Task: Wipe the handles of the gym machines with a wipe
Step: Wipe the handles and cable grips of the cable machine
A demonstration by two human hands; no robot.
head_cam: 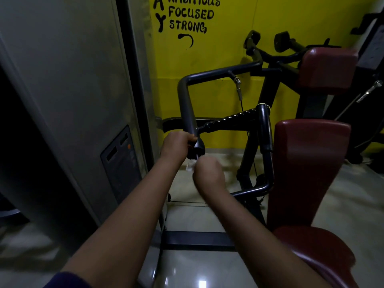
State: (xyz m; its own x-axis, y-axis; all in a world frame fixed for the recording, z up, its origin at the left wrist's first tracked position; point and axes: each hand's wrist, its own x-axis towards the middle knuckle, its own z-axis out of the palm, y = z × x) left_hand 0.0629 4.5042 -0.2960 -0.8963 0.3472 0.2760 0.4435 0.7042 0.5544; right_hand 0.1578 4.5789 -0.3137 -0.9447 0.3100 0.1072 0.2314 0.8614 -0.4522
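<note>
Steady rigid handle (197, 144) in gripping left hand (178, 143), rubbing with limp, light wipe (190, 166) pinched (seemingly; blurred) by right hand (208, 173).

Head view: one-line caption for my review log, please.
Left hand grips the black handle end while the right hand, blurred, holds a white wipe just below it.

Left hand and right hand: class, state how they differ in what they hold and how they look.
The left hand grips the end of the handle; the right hand holds the white wipe just below that end. The left hand looks sharp, the right hand blurred. Both are bare and hold something.
</note>
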